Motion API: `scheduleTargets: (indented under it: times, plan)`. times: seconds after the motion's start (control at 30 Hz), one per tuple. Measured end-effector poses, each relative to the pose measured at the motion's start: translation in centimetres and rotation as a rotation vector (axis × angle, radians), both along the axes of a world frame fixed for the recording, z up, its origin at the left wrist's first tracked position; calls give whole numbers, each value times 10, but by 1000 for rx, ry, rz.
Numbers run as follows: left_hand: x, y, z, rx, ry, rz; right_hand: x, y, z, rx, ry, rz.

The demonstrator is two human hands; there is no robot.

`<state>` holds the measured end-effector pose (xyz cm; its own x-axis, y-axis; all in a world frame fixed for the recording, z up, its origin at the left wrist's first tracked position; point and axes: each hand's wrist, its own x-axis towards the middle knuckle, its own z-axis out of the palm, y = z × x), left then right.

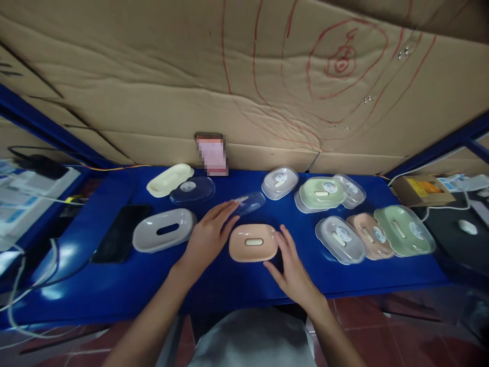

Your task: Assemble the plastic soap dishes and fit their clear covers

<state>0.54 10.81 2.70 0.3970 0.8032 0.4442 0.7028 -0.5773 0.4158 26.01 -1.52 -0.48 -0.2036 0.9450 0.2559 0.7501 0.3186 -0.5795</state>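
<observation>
A peach oval dish (253, 254) with a cream slot piece in its middle lies on the blue table. My right hand (289, 265) is at its right edge, fingers apart, the fingertips touching or very near the rim. Behind the dish, a clear lid (252, 203) with a small label has my left hand (214, 229) at its left end; the fingers reach over the lid's edge, and they seem to hold it. To the left are a pale grey dish (145, 237) with an open slot, a cream tray (165, 184) and another clear lid (202, 189).
Several lidded grey, green (319, 189) and peach (361, 230) dishes stand at the right. A black phone (121, 232) and cables are at the left. Another phone (213, 155) leans on the cardboard wall (160, 117). A small carton (424, 192) sits at the far right.
</observation>
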Motion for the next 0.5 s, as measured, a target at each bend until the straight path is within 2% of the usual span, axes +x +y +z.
scheduleTargets:
  times: [0.07,0.13,0.23,0.37,0.5]
  plan:
    - [0,-30,2,43,-36,-97,1,-1,-3,23,34,-42]
    - [-1,-59,-1,82,18,-209,2,-1,-4,58,16,-40]
    - [-3,-88,-11,94,102,-214,3,2,-2,42,-94,65]
    - [-4,-95,-25,118,108,-154,2,6,3,72,-145,99]
    - [-5,-87,-30,170,116,-192,2,4,3,74,-134,100]
